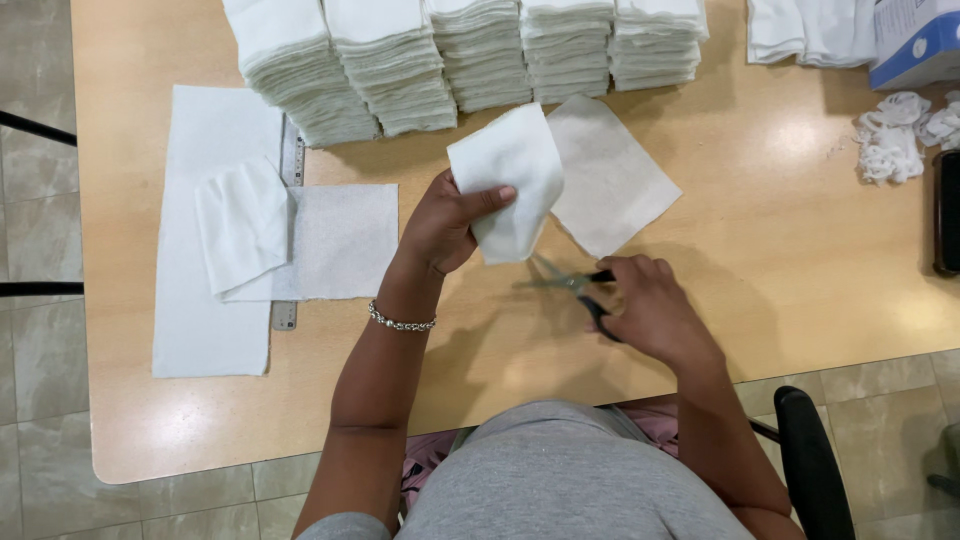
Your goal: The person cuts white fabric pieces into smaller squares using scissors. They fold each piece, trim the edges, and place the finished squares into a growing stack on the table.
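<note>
The left hand (445, 222) is clamped on a folded white cloth (508, 180), held above the centre of the worktop (800, 240). The right hand (650, 305), at 4 o'clock from the cloth, is closed around the scissors (572, 283), blades pointing toward the cloth. A flat cloth square (615, 175) lies at 3 o'clock. Cloth stacks (470, 55) stand at 12 o'clock.
</note>
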